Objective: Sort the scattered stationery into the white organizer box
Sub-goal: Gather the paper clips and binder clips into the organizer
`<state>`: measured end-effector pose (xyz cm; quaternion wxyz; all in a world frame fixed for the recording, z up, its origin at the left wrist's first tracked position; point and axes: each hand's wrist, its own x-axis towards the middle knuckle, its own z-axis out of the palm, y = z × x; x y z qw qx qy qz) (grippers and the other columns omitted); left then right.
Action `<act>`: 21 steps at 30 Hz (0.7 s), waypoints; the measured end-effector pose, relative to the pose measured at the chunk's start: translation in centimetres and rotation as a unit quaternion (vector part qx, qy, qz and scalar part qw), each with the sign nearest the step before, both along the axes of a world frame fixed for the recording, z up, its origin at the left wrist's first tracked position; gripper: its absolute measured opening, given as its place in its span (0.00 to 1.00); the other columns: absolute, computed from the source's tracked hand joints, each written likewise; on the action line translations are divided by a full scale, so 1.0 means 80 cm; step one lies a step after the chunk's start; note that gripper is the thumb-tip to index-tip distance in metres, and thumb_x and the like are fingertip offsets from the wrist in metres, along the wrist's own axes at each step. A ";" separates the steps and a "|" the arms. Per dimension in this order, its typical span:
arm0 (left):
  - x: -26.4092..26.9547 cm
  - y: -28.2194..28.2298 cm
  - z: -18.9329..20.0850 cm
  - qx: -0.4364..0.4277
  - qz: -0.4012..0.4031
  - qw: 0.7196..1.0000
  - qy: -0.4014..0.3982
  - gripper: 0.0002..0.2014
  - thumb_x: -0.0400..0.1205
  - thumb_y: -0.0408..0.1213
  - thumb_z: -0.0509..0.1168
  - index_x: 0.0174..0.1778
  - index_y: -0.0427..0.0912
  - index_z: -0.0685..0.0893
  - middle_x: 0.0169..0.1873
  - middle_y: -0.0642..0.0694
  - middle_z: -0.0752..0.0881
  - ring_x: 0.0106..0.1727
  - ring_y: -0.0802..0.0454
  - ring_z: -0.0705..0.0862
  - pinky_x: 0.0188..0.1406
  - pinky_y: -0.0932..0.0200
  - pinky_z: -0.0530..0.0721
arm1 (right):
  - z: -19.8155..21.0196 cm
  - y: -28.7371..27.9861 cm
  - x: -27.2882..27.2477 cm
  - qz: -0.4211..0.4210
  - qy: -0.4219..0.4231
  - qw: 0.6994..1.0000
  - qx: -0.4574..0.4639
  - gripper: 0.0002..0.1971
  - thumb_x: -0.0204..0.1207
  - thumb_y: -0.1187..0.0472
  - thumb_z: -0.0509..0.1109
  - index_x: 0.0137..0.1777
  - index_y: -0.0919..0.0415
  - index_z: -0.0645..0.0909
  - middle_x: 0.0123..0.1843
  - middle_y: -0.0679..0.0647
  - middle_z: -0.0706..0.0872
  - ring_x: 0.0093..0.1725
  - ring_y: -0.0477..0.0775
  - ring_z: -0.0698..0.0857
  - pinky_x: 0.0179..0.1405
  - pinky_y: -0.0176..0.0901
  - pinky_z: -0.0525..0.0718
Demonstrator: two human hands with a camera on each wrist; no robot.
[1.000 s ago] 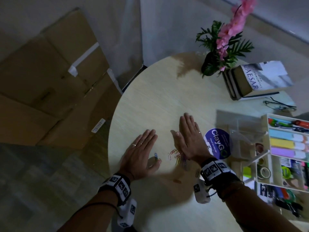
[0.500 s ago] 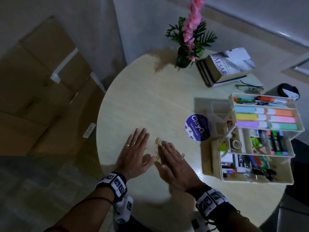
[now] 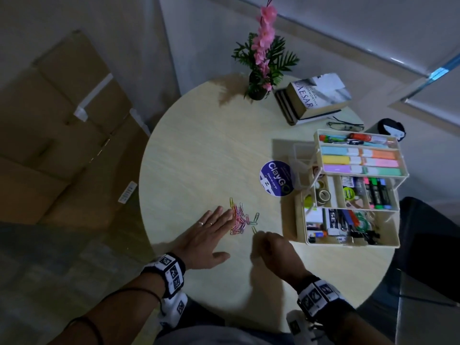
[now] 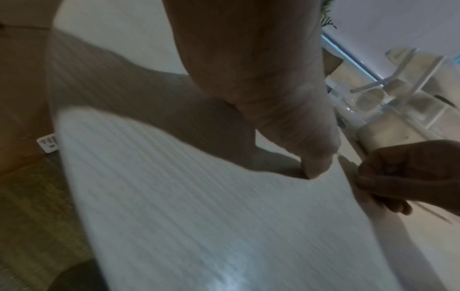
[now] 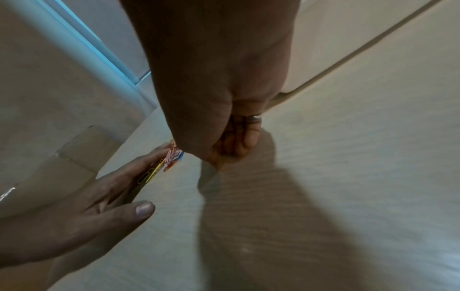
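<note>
A pile of coloured paper clips [image 3: 237, 219] lies on the round pale table [image 3: 199, 158]. My left hand [image 3: 224, 215] rests flat and open, its straight fingertips against the pile's left side; the right wrist view shows the clips [image 5: 171, 157] along those fingers [image 5: 139, 171]. My right hand [image 3: 260, 236] sits just right of the pile with fingers curled, pinching the near end of a yellow clip [image 3: 254, 229]. The white tiered organizer box [image 3: 300, 220] stands open at the right, holding highlighters, markers, tape and binder clips.
A round purple ClayGo sticker [image 3: 276, 178] and a clear plastic tub [image 3: 301, 155] lie beside the box. A potted pink flower [image 3: 261, 80], stacked books [image 3: 316, 98] and glasses [image 3: 344, 125] sit at the back. Cardboard boxes [image 3: 62, 145] stand left of the table.
My right hand has gone from flat on the table to curled, drawn back toward me. The clips now sit in one pile against my left fingertips. The head view has shifted.
</note>
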<state>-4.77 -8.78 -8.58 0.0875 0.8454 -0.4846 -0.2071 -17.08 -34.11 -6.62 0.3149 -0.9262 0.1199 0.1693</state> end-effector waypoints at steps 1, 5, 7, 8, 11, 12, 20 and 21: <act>0.002 0.000 0.000 -0.003 -0.002 1.000 0.008 0.47 0.84 0.67 0.57 0.94 0.51 0.45 0.93 0.51 0.38 0.92 0.48 0.34 0.92 0.44 0.43 | 0.004 0.007 0.011 -0.001 -0.009 1.000 0.008 0.06 0.78 0.66 0.72 0.40 0.59 0.80 0.39 0.56 0.86 0.38 0.59 0.84 0.39 0.43 0.72; 0.013 0.000 0.003 -0.051 0.033 0.997 0.045 0.39 0.83 0.57 0.65 0.89 0.51 0.63 0.93 0.51 0.50 0.93 0.50 0.44 0.90 0.45 0.59 | 0.027 0.026 0.061 0.011 -0.035 0.999 0.024 0.05 0.85 0.61 0.70 0.50 0.57 0.87 0.45 0.58 0.91 0.44 0.60 0.87 0.42 0.40 0.71; 0.019 -0.001 0.008 -0.075 0.070 0.993 0.050 0.37 0.81 0.51 0.71 0.86 0.49 0.68 0.92 0.50 0.56 0.91 0.47 0.57 0.82 0.44 0.73 | 0.029 0.026 0.074 -0.005 -0.031 0.999 -0.008 0.03 0.82 0.61 0.72 0.47 0.58 0.85 0.44 0.61 0.89 0.44 0.67 0.87 0.40 0.43 0.70; 0.023 -0.003 0.012 -0.078 0.088 0.992 0.045 0.38 0.80 0.50 0.74 0.85 0.49 0.69 0.91 0.49 0.58 0.89 0.45 0.62 0.78 0.44 0.78 | 0.028 0.024 0.078 -0.034 -0.032 0.999 -0.027 0.06 0.79 0.60 0.75 0.44 0.58 0.82 0.42 0.61 0.87 0.43 0.67 0.86 0.39 0.44 0.69; 0.035 -0.012 0.015 -0.053 0.115 0.991 0.032 0.44 0.78 0.51 0.78 0.87 0.48 0.65 0.87 0.45 0.64 0.85 0.41 0.67 0.78 0.42 0.76 | 0.021 0.016 0.082 -0.052 -0.044 0.996 -0.066 0.16 0.71 0.51 0.78 0.52 0.56 0.79 0.50 0.55 0.82 0.51 0.63 0.82 0.45 0.45 0.73; 0.038 -0.016 0.014 -0.048 0.122 0.991 0.034 0.46 0.77 0.51 0.79 0.88 0.47 0.63 0.85 0.44 0.66 0.83 0.41 0.68 0.79 0.42 0.75 | 0.017 0.014 0.080 -0.025 -0.037 0.996 -0.073 0.24 0.70 0.47 0.76 0.62 0.58 0.79 0.58 0.57 0.81 0.57 0.63 0.80 0.53 0.49 0.76; 0.036 -0.061 0.020 -0.068 0.162 0.980 0.096 0.42 0.78 0.39 0.80 0.86 0.55 0.66 0.70 0.46 0.73 0.70 0.45 0.76 0.67 0.49 0.82 | 0.009 0.040 0.073 0.057 -0.060 0.996 -0.036 0.33 0.74 0.54 0.82 0.78 0.57 0.77 0.73 0.61 0.76 0.62 0.65 0.79 0.63 0.56 0.84; 0.035 -0.066 0.019 -0.069 0.153 0.980 0.108 0.38 0.79 0.35 0.78 0.84 0.55 0.69 0.68 0.47 0.73 0.67 0.46 0.77 0.66 0.48 0.83 | 0.004 0.042 0.074 0.052 -0.072 0.996 -0.031 0.28 0.76 0.55 0.79 0.76 0.58 0.80 0.70 0.61 0.78 0.60 0.64 0.80 0.61 0.55 0.86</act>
